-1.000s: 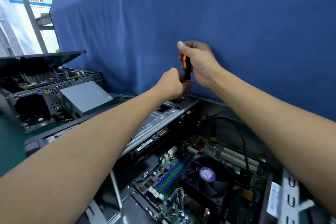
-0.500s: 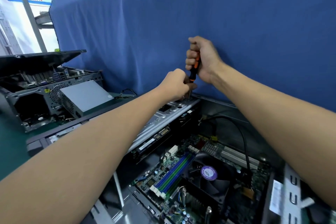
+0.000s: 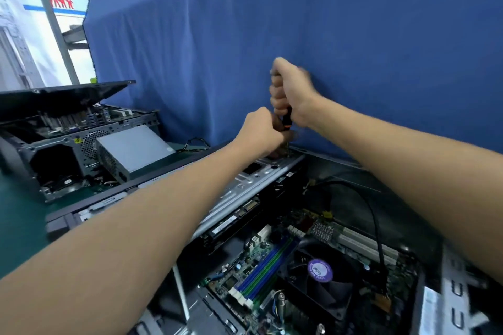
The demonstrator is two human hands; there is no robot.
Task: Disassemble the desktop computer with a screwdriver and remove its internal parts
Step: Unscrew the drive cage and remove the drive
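Note:
An open desktop computer lies in front of me, its motherboard (image 3: 261, 275) with blue and green memory slots and a black CPU fan (image 3: 321, 277) exposed. A silver metal drive bracket (image 3: 253, 179) crosses the far side of the case. My right hand (image 3: 292, 92) grips the black and orange screwdriver (image 3: 286, 119) upright, tip down on the bracket's far end. My left hand (image 3: 261, 130) is curled around the screwdriver's lower shaft, just above the bracket. The tip and the screw are hidden behind my left hand.
A second opened computer case (image 3: 68, 149) with a grey power supply (image 3: 133, 149) stands at the left on the green table (image 3: 16, 226). A blue cloth (image 3: 326, 22) hangs close behind the work. A black cable (image 3: 373, 215) arcs over the motherboard.
My right hand has turned on the screwdriver handle, its fingers now wrapped fully round it and blurred with motion. My left hand stays at the shaft.

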